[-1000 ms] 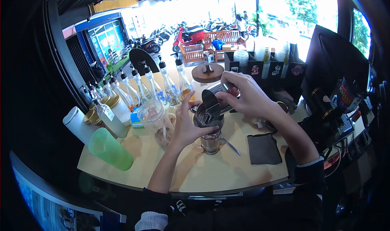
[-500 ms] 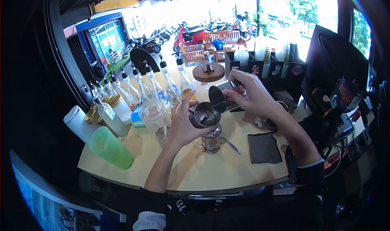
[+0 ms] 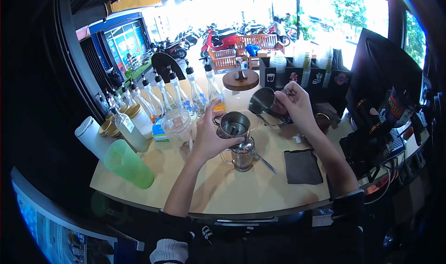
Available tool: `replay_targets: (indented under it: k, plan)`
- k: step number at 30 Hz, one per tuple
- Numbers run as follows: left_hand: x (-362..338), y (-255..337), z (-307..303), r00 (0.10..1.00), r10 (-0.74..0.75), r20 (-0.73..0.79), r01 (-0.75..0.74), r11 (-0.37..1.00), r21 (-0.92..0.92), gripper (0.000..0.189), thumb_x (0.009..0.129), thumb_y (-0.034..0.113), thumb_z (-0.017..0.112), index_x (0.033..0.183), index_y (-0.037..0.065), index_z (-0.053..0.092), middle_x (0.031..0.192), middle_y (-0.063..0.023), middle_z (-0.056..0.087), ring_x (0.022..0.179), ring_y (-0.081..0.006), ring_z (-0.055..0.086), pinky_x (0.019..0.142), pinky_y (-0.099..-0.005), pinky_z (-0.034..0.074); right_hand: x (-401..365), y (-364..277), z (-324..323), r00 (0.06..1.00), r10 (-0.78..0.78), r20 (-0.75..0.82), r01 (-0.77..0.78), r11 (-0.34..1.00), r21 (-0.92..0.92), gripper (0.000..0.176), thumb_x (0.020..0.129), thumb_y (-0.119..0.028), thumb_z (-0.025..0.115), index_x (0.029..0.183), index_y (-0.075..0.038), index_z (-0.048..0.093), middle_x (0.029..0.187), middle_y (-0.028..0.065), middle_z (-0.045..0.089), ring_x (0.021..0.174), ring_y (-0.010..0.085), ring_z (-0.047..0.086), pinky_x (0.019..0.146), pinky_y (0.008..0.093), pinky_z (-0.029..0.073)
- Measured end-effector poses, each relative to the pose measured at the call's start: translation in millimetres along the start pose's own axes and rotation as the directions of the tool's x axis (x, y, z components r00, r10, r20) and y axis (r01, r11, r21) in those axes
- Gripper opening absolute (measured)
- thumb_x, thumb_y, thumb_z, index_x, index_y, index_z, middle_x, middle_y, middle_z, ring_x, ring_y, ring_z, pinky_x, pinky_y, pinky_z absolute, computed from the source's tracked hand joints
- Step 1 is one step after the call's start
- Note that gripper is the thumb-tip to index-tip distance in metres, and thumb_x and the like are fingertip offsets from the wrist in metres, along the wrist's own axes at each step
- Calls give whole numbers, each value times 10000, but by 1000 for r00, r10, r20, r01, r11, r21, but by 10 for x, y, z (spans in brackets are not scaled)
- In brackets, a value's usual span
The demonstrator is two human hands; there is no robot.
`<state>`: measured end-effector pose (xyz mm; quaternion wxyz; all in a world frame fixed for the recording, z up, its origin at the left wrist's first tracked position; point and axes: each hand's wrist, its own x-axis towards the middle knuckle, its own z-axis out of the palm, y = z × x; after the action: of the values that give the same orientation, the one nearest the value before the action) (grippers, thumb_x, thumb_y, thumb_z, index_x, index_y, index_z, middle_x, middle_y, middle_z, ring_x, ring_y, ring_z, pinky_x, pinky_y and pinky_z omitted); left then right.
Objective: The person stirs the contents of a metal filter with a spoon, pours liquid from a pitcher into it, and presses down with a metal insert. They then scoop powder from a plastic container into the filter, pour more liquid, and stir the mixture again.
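My left hand (image 3: pixel 204 138) is wrapped around a metal drip filter (image 3: pixel 235 123), thumb and fingers on opposite sides. The filter is upright at the top of a glass mug (image 3: pixel 242 160) with a handle, and its mouth faces up. A spoon (image 3: pixel 266 163) lies on the counter beside the mug. Up and to the right, my right hand (image 3: pixel 297 107) grips a small metal cup (image 3: pixel 263 100), tilted so that its round mouth faces left. The fingers behind that cup are partly hidden. A clear plastic jar (image 3: pixel 176 128) stands just left of my left hand.
Pump bottles (image 3: pixel 197 97) line the counter's far left side. A green pitcher (image 3: pixel 127 165) and lidded jars stand at left. A wooden-lidded glass jar (image 3: pixel 240 80) is behind the filter. On the right are a dark cloth (image 3: pixel 303 167) and a black cup organizer (image 3: pixel 309 78).
My right hand has moved up and right, taking the metal cup away from over the drip filter. My left hand stays around the filter.
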<state>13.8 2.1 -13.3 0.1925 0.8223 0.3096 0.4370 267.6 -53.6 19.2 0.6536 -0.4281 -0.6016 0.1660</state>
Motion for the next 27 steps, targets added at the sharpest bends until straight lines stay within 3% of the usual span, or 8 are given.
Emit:
replay_targets:
  k: [1,5,8,10,13,17,19,27]
  plan:
    - [2,-3,-5,1000,-2,-1,2,1000,-5,1150,492,357,910,1412,77,280,1118,-143,609,1088,-284,556,975,-441,402,-39,77,-26,1000,16,-20,-13,991,131,219,886,-97,650,778,-42,468,656,-38,486,605,15,425,540,188,360]
    - [11,5,-29,999,1,32,0,999,-39,1153,492,362,913,1407,62,280,1150,-160,601,1093,-291,561,964,-416,424,-302,316,-106,993,94,-75,-84,988,127,207,903,-93,635,778,-56,474,667,-41,506,609,7,453,546,175,364]
    - [2,21,-23,997,-48,64,52,997,-64,1148,503,371,911,1408,54,279,1167,-169,597,1099,-288,558,974,-406,418,-522,686,-122,972,197,-127,-163,958,236,198,896,-90,645,781,-65,486,675,-39,519,607,9,459,546,176,362]
    - [-8,34,-15,989,-113,95,122,987,-101,1138,507,301,917,1421,77,276,1177,-158,600,1191,-296,511,1066,-435,335,-656,927,-100,963,229,-144,-186,947,262,189,898,-95,644,791,-70,490,689,-37,527,614,10,475,539,177,380]
    - [-22,82,-23,983,-143,117,155,984,-92,1133,518,295,913,1426,81,271,1192,-145,595,1209,-282,496,1077,-439,321,-858,958,14,901,406,-151,-327,866,378,188,913,-85,617,803,-88,464,724,-22,546,629,26,517,538,175,441]
    - [-44,71,-9,986,-115,120,121,992,-44,1164,524,402,900,1428,67,248,1179,-160,591,1149,-281,534,1018,-416,391,-1018,1255,44,908,378,-182,-297,886,357,197,918,-84,609,796,-95,455,734,-13,550,624,35,524,535,177,440]
    - [-53,99,-5,973,-176,149,191,978,-88,1141,537,288,905,1442,84,242,1218,-118,583,1248,-252,458,1102,-432,280,-1050,1159,110,885,415,-209,-307,860,409,180,917,-122,612,805,-104,473,695,-44,500,632,35,444,602,204,352]
    - [-60,39,45,977,-141,162,151,987,-50,1142,564,303,895,1451,80,213,1226,-103,567,1221,-242,465,1097,-427,290,-1190,1357,61,906,367,-211,-286,898,335,187,943,-139,575,800,-105,459,707,-40,496,657,35,465,630,205,375]
